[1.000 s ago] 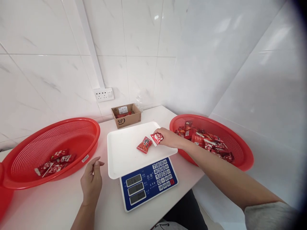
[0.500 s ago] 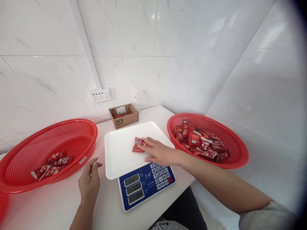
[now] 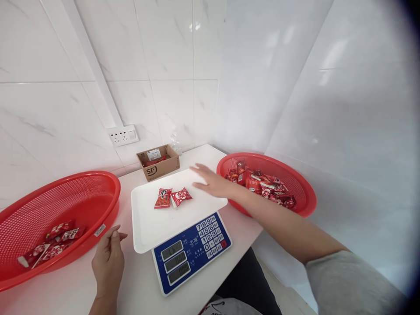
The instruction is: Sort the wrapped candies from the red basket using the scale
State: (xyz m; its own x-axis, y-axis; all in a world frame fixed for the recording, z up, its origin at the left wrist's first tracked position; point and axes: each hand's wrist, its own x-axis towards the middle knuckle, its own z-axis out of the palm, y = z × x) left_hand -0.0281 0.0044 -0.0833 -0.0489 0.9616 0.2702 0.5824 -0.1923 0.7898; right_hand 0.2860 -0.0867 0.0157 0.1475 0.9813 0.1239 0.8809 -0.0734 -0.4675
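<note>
Two small red snack packets lie side by side on the white weighing tray [image 3: 151,232] of a digital scale. The left packet [image 3: 163,199] has a large dark character, and the right packet [image 3: 181,197] carries a white pattern. My right hand [image 3: 211,181] is open over the tray's right side, fingers spread, apart from both packets and holding nothing. On the near left, my left hand [image 3: 108,258] rests by the table between the scale and a red basket, its fingers curled in with nothing visible in them. Below the tray sits the scale's blue keypad panel [image 3: 192,253].
At left, a red perforated basket [image 3: 98,183] holds several packets. Another red basket [image 3: 306,197] at right holds a larger heap. A small SF cardboard box [image 3: 164,167] with red items stands behind the scale. A wall socket [image 3: 123,135] is above the table [image 3: 138,297].
My right hand has lifted off the packets and moved right, uncovering the second packet. The view has shifted slightly to the right. My left hand keeps its curled pose.
</note>
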